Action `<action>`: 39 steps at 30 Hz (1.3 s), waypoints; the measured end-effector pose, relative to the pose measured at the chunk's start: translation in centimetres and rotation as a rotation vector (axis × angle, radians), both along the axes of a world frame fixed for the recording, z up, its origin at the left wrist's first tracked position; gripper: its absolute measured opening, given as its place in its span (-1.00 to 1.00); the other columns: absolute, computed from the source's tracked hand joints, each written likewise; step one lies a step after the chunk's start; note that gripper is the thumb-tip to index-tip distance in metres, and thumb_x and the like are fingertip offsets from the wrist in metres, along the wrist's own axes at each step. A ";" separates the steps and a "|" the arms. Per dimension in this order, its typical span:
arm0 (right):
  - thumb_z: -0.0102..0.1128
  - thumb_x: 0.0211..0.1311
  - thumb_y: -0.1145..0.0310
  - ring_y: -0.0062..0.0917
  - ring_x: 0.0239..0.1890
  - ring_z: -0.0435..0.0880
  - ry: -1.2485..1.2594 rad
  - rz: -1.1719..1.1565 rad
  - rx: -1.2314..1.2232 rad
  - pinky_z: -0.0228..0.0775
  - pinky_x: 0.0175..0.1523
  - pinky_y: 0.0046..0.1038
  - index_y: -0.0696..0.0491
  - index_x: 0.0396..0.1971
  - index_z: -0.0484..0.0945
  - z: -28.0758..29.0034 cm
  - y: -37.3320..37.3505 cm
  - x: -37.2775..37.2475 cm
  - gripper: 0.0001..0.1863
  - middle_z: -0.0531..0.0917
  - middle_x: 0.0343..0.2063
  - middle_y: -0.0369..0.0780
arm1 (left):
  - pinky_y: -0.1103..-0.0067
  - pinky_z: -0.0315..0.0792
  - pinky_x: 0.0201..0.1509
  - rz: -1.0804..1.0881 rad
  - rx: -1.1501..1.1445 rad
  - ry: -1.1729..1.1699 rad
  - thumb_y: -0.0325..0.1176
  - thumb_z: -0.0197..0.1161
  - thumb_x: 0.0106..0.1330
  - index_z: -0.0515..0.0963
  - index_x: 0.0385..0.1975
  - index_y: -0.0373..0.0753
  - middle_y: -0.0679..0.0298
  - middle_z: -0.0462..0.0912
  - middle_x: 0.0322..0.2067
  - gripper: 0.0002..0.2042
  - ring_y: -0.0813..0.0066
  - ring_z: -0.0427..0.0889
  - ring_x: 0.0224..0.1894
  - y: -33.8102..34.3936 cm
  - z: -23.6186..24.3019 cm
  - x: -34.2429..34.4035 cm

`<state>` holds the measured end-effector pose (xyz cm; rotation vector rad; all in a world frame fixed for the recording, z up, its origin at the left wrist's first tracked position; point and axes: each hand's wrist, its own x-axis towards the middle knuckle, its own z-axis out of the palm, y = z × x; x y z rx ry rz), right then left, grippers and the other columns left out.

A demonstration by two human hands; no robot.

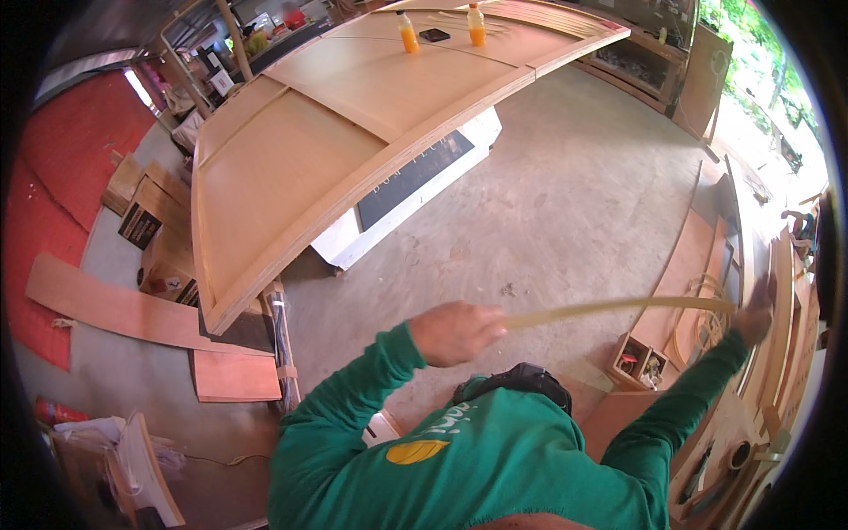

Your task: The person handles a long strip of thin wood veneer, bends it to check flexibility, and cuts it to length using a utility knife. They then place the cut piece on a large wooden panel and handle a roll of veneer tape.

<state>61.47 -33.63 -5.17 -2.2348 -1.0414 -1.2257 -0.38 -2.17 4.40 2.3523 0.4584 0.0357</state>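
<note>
Because the long, flat, yellowish, perhaps wooden strip (609, 308) looks light and springy, I favour its ends: left hand (459, 333) curled closed round one, right hand (753, 313) too blurred to tell its grip.

The left grip (458, 335), a bare hand in a green sleeve (358, 375), closes on one end of a long, thin, pale yellow strip (609, 306). The strip runs rightward in a slight arch to the right grip (753, 320), whose fingers are too blurred to read. Ahead of the left grip stands a broad, tan wooden bench (340, 146) bearing two orange-filled bottles (477, 32) and a flat black object (434, 35) between them. Brown cardboard boxes (170, 256) sit leftward; a small, divided wooden box (624, 378) lies near the right grip, to its left.
</note>
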 end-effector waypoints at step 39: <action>0.22 0.51 0.47 -0.66 -0.38 0.59 1.245 0.783 0.069 0.45 -0.27 -0.56 0.23 -0.05 0.72 6.7 27.9 -20.5 -0.81 0.69 -0.37 -0.27 | 0.21 0.44 0.39 0.392 1.200 0.068 -0.51 0.28 0.39 0.74 -0.18 -0.18 0.21 0.64 -0.15 -0.87 0.13 0.65 0.07 33.1 18.7 3.6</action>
